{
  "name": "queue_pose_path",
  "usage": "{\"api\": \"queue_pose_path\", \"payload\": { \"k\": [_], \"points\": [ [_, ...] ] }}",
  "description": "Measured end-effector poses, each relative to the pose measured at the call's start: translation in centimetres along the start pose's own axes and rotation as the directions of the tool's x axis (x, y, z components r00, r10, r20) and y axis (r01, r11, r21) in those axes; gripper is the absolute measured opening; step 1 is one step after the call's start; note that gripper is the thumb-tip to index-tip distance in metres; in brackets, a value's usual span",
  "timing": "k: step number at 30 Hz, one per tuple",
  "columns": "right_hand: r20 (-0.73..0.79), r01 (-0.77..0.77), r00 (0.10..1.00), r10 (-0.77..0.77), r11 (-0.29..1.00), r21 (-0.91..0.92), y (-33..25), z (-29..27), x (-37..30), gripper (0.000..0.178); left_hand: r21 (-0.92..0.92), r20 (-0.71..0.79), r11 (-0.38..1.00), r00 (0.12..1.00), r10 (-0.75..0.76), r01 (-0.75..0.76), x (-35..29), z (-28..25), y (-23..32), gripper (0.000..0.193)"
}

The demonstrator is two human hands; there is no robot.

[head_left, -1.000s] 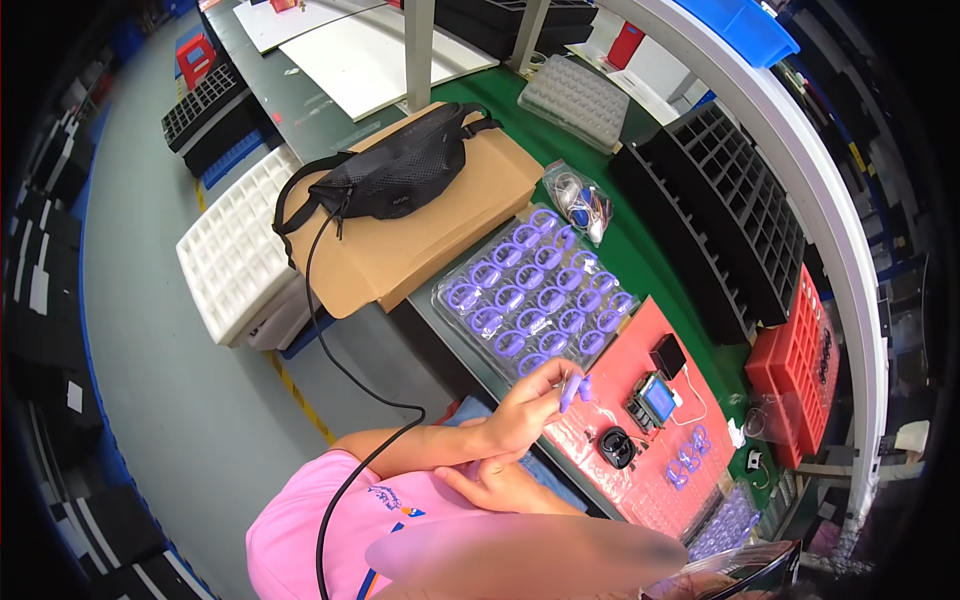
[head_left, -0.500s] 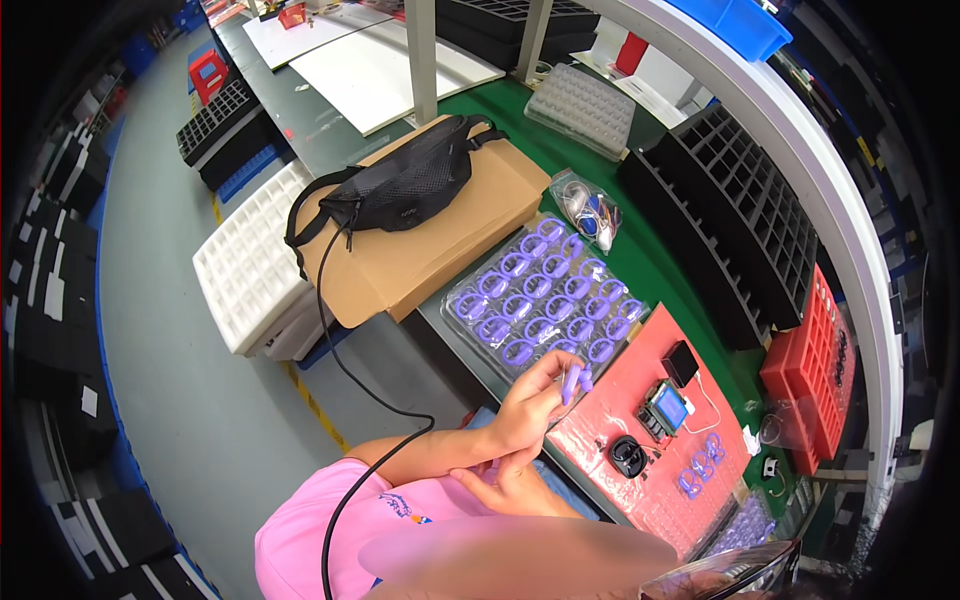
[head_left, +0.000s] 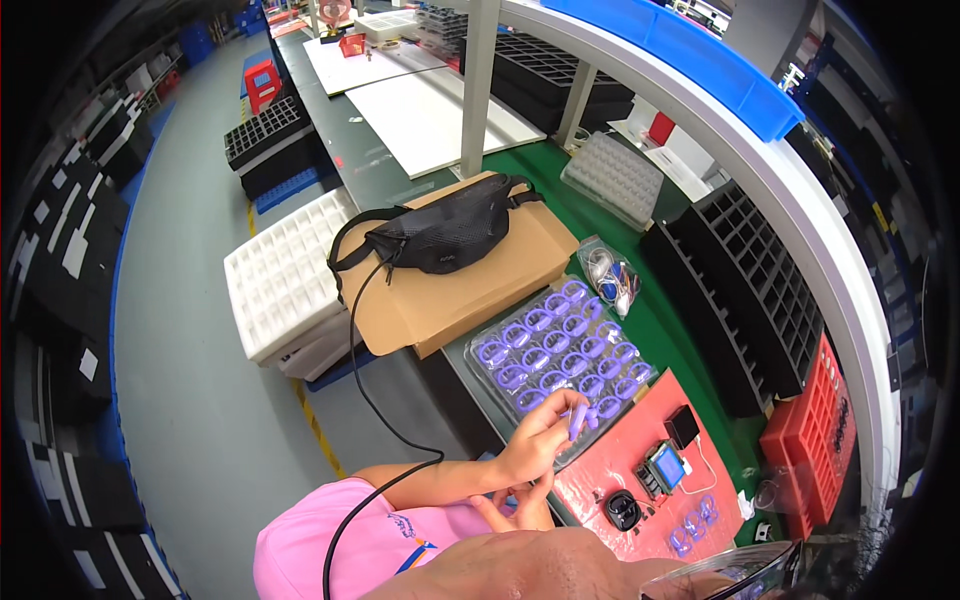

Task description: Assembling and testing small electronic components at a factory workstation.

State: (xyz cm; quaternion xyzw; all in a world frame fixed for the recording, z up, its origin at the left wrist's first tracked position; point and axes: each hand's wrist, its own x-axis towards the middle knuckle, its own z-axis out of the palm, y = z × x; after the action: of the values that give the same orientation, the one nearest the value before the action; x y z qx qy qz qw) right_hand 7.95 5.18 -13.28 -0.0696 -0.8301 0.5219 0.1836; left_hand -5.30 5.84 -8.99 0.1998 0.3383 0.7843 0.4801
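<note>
Between the thumb and fingers of my left hand (head_left: 540,441) is a small purple looped piece (head_left: 577,421), seen nearly edge-on. This hand is closed on it, just off the near edge of a clear plastic tray (head_left: 478,368) bearing rows of similar purple loops. Lower down and close to my body is my right hand (head_left: 518,508), just below the left wrist. Its visible fingers are apart and I see nothing in them; part of the hand is hidden. To the right, a pink mat (head_left: 585,478) carries a small device with a lit screen (head_left: 664,466) and several purple loops (head_left: 692,526).
On the mat are a black round object (head_left: 622,510) and a black box (head_left: 682,426) with a white cable. Behind the tray, a black waist bag (head_left: 450,232) rests on a cardboard box (head_left: 480,300). Black trays (head_left: 735,290) and red trays (head_left: 800,440) stand right. A black cable (head_left: 375,400) hangs across my left arm.
The view has tilted, so the bench sits lower in the picture. My left hand still grips the purple piece. My right hand's fingers have shifted and sit closer under the left wrist.
</note>
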Motion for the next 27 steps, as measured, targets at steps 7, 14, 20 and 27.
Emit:
{"api": "queue_pose_path", "payload": {
  "k": [7, 14, 20, 27],
  "points": [
    [-0.054, -0.048, 0.997, 0.051, 0.998, 0.041, -0.9, -0.5, 0.3, 0.105, 0.014, 0.005, 0.999, 0.999, 0.040, -0.040, 0.4, -0.3, 0.1, 0.021],
    [-0.077, -0.158, 0.984, 0.159, 0.987, 0.024, -1.7, -1.2, 0.4, 0.104, 0.038, -0.004, 0.997, 0.997, 0.074, -0.074, 0.8, -0.1, 0.3, 0.021],
    [-0.091, -0.189, 0.978, 0.188, 0.982, -0.003, -1.8, -1.3, -0.9, 0.098, 0.060, -0.005, 0.991, 0.993, 0.119, -0.118, 0.0, 0.5, 0.1, 0.022],
    [-0.223, -0.021, 0.974, -0.035, 0.970, -0.243, -2.2, -2.1, -0.8, 0.087, 0.110, -0.045, 0.990, 0.995, 0.090, -0.085, -0.3, 0.6, -0.3, 0.035]
  ]
}}
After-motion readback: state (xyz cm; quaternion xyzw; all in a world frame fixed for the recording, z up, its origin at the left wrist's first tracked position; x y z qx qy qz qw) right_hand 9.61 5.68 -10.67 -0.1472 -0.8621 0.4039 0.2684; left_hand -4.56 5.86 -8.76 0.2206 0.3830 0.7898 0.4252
